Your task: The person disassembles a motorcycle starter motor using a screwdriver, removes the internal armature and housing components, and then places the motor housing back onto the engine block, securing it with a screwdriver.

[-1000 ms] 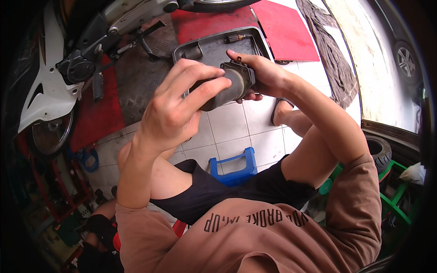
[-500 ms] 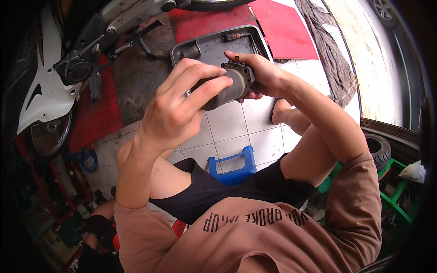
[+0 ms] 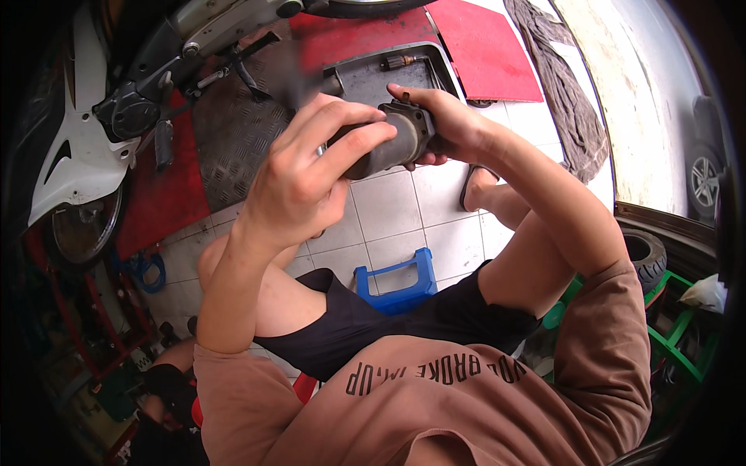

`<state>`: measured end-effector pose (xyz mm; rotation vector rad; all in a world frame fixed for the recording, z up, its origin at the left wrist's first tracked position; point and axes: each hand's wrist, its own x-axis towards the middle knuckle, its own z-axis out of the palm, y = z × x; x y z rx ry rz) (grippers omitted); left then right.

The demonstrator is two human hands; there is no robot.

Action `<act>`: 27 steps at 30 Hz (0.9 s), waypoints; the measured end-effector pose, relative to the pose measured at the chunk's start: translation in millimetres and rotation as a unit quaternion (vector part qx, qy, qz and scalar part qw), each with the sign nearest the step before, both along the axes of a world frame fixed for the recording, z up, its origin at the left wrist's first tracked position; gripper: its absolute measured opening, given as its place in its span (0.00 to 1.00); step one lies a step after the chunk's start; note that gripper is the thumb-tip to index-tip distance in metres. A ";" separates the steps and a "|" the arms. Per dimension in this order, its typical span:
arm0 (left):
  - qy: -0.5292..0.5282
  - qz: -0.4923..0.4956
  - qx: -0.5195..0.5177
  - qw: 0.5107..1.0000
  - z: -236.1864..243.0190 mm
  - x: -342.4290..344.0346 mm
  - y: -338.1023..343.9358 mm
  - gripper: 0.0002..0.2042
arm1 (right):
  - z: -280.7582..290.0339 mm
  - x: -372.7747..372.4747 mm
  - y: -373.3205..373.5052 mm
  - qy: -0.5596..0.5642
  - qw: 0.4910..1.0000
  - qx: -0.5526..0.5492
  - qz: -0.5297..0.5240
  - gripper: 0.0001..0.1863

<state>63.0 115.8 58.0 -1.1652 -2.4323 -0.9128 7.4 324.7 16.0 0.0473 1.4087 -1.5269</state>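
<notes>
Both hands hold a dark grey cylindrical vehicle part [image 3: 388, 147] with a flanged, bolt-holed end, above the floor. My left hand [image 3: 303, 167] has its fingers laid over the rounded body from the left. A small shiny bit shows between those fingers; what it belongs to is hidden. On the right, my right hand [image 3: 447, 124] grips the flanged end, thumb on top and fingertips underneath. Just beyond my left hand is a smeared dark shape [image 3: 298, 78] that I cannot make out. Behind the hands lies a grey metal tray [image 3: 353, 53], holding a dark cylindrical piece [image 3: 398, 62] with a thin stem.
A motorbike with a white fairing [image 3: 78, 171] stands at the left on a red platform with a patterned metal plate [image 3: 225, 140]. Between my legs is a blue plastic frame [image 3: 398, 287]. A tyre [image 3: 645, 256] rests at right. Another person [image 3: 163, 388] sits at lower left.
My hands and the part have barely moved. The smeared dark shape has appeared beyond my left hand, over the tray's left corner. Outside at right, a car's wheel now shows lower in the picture.
</notes>
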 end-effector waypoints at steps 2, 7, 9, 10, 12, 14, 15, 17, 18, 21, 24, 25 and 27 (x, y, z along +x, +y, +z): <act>-0.002 -0.002 0.003 1.000 -2.4 -1.0 -0.7 0.26 | 0.8 -1.1 0.4 0.001 1.000 0.002 0.001 0.31; -0.006 -0.002 0.001 1.000 -5.2 -0.5 -0.5 0.25 | -4.1 -4.2 1.1 -0.015 1.000 0.005 0.015 0.31; -0.007 -0.003 0.001 1.000 -4.7 -1.6 0.0 0.25 | -6.2 -6.0 1.7 -0.012 1.000 0.009 0.022 0.32; -0.006 -0.004 0.001 1.000 -5.0 -1.7 -0.2 0.25 | -7.7 -6.8 1.8 -0.011 0.999 0.013 0.031 0.32; -0.004 0.002 -0.007 1.000 -6.1 -1.6 -1.6 0.25 | -12.5 -9.1 1.4 -0.010 0.999 -0.006 0.033 0.34; -0.014 0.010 -0.009 1.000 -6.2 -3.9 -5.4 0.25 | -14.9 -9.8 -0.4 -0.007 0.999 -0.023 0.037 0.35; -0.026 0.018 -0.012 0.999 -6.4 -5.3 -7.4 0.26 | -16.1 -9.5 -0.8 -0.022 0.998 -0.060 0.020 0.37; -0.034 0.029 -0.010 0.999 -5.5 -8.8 -11.6 0.26 | -15.3 -9.4 -4.9 -0.033 0.995 -0.096 0.010 0.39; -0.044 0.037 -0.008 0.998 -5.1 -10.3 -13.9 0.26 | -13.7 -7.6 -7.9 -0.033 0.994 -0.100 -0.017 0.38; -0.031 0.050 -0.015 0.998 -6.1 -13.2 -15.6 0.26 | -12.8 -2.0 -12.2 -0.023 0.988 -0.132 -0.072 0.34; -0.048 0.067 -0.020 0.996 -8.0 -15.6 -17.7 0.26 | -17.4 -5.2 -18.3 0.059 0.994 -0.061 -0.063 0.33; -0.046 0.070 -0.017 0.996 -9.5 -16.4 -17.9 0.26 | -20.4 -5.7 -21.6 0.061 0.995 -0.060 -0.059 0.33; -0.048 0.065 -0.026 0.996 -14.0 -19.2 -17.2 0.27 | -26.6 -5.8 -28.7 0.105 0.990 -0.040 -0.083 0.29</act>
